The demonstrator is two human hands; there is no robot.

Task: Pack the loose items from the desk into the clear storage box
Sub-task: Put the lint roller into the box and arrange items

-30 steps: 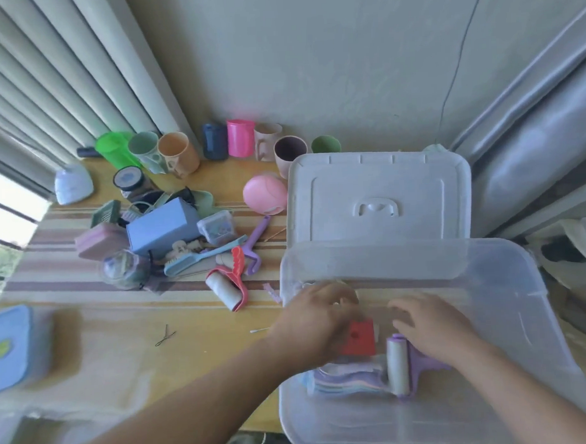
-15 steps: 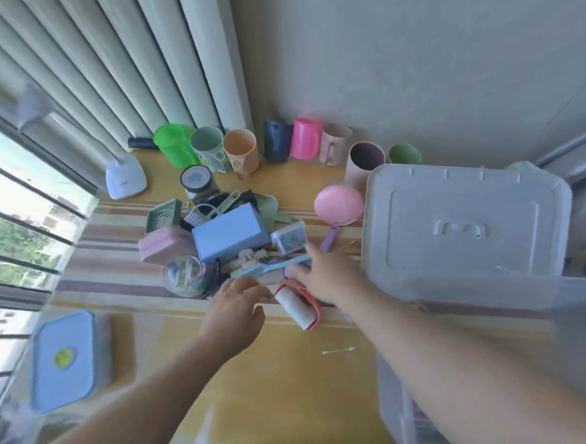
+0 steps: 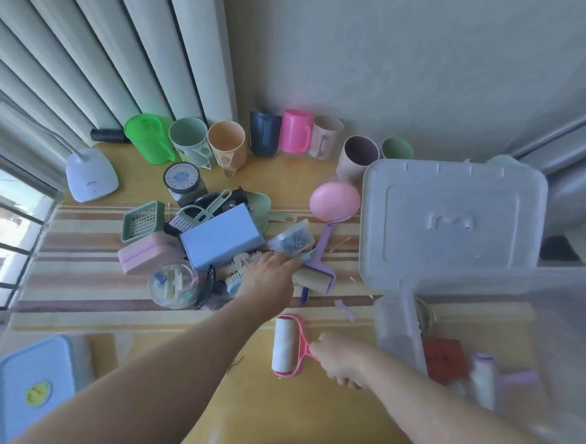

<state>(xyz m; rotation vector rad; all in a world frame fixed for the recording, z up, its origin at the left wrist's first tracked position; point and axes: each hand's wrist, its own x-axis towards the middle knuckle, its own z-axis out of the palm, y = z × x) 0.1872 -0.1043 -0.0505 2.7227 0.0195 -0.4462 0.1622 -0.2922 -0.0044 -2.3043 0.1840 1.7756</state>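
The clear storage box (image 3: 398, 321) stands at the lower right and holds a red item (image 3: 444, 359) and a purple lint roller (image 3: 484, 383). Just left of the box, my right hand (image 3: 339, 359) grips the handle of a pink lint roller (image 3: 284, 345) over the desk. My left hand (image 3: 270, 275) lies palm down on the pile of loose items, over a teal brush (image 3: 234, 279) and beside another purple roller (image 3: 315, 277). Its fingers reach along the brush handle; their grip is hidden.
The box lid (image 3: 451, 216) lies behind the box. The pile includes a blue box (image 3: 222, 239), a pink case (image 3: 146, 256), a round clear container (image 3: 172, 284) and a green basket (image 3: 140, 222). Several cups (image 3: 227, 144) line the wall; a blue-lidded container (image 3: 31, 387) sits lower left.
Both hands left the storage box and went to the pile. My right hand took the pink roller and drew it toward the box; my left hand moved onto the teal brush.
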